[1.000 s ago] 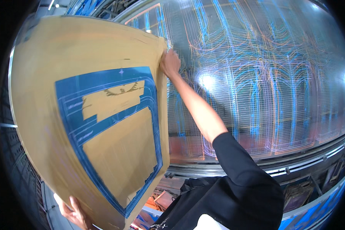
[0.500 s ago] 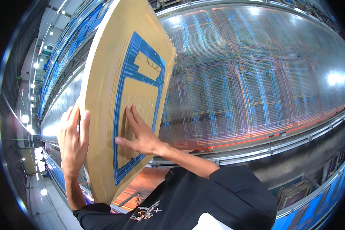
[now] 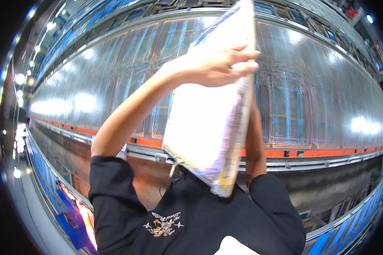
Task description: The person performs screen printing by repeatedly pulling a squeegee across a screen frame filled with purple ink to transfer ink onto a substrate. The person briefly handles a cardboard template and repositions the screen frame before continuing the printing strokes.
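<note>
The board (image 3: 204, 127) stands nearly upright in front of my chest, its bright, washed-out face toward me and its thick, edge-on side at the right, smeared by motion. My left hand (image 3: 221, 67) reaches across this face near its upper part, fingers curled toward the right edge and gripping it. My right forearm (image 3: 255, 140) rises behind the board's right side; the hand at its end is hidden by the board. Beyond lies a long metal table (image 3: 306, 97) covered in coloured curving lines and fine stripes.
An orange-red strip (image 3: 149, 142) and a metal rail (image 3: 285, 165) run along the table's near side. Blue slatted racks (image 3: 344, 221) are at lower right, another (image 3: 42, 153) at lower left. Rows of frames (image 3: 293, 21) line the far side, with ceiling lights at far left.
The board has turned from its tan, blue-marked face to a bright face and moved right. My left hand has gone up and across it, and my right hand has disappeared behind it.
</note>
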